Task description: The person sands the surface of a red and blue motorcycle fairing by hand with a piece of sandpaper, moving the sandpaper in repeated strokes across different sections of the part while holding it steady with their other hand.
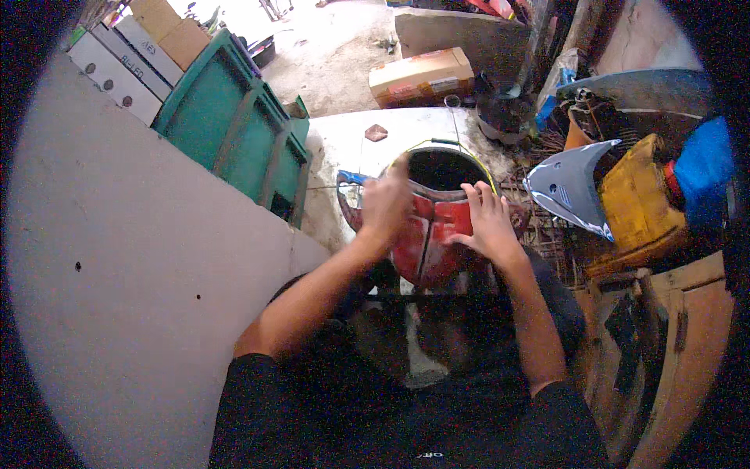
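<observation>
White tiles (pixel 336 141) are covering the floor, with a green cabinet (pixel 215 117) standing at left and a carton (pixel 422 78) lying farther back. On the near side of a bucket (pixel 445 154), the red panel (pixel 405 252) is sitting under both hands. The right hand (pixel 492 227) is touching it, grip spread; the left hand (pixel 384 209) is showing blurred, its grip impossible to tell.

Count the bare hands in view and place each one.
2: the left hand, blurred, at the left side of the red part; the right hand, spread at its right side. No others show.
</observation>
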Tool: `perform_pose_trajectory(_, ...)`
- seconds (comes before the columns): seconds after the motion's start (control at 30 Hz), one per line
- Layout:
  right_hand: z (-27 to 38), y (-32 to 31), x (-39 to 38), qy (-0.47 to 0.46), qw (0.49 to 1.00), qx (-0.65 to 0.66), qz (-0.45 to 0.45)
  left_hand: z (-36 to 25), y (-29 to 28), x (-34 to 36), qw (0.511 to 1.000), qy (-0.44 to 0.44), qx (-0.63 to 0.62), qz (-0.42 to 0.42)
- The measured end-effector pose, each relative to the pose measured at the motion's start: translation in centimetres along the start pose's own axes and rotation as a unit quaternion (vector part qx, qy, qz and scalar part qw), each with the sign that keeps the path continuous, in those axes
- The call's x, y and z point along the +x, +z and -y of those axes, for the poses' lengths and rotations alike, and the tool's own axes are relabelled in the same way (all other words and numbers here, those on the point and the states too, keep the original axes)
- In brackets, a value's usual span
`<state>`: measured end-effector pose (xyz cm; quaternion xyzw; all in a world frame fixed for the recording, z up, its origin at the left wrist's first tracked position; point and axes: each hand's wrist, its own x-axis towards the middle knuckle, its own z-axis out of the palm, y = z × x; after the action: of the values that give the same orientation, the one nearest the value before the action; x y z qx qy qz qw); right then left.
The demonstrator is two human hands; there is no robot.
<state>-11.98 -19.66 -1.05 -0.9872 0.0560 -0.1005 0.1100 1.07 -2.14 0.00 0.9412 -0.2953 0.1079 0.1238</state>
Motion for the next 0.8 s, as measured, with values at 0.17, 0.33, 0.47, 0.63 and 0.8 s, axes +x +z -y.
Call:
perform_pose_trajectory(0.17, -0.5, -0.1, 0.0, 0.0, 1.0, -0.016, 0.013, -2.4, 0.5, -5.2, 0.989, 0.149, 0.003, 0.007)
perform_pose_trajectory(0.33, -0.1, 0.0, -0.1, -0.009, 1.0, -0.013, -0.002, -0.5, -0.9, -0.5, 0.998, 0.062, -0.018, -0.011)
perform_pose_trajectory(0.47, 0.1, -0.2, -0.1, -0.006, 0.999, -0.039, 0.01, -1.6, 1.1, -4.5, 0.981, 0.185, 0.005, -0.05)
perform_pose_trajectory(0.63, -0.8, 0.3, -0.1, -0.028, 0.999, -0.017, -0.005, 0.0, 0.5, 0.2, 0.999, 0.01, 0.014, 0.03)
perform_pose_trajectory(0.8, -0.3, 0.3, 0.3, -0.021, 0.999, -0.03, 0.015, -2.5, -0.5, -4.6, 0.994, 0.058, -0.029, 0.088)
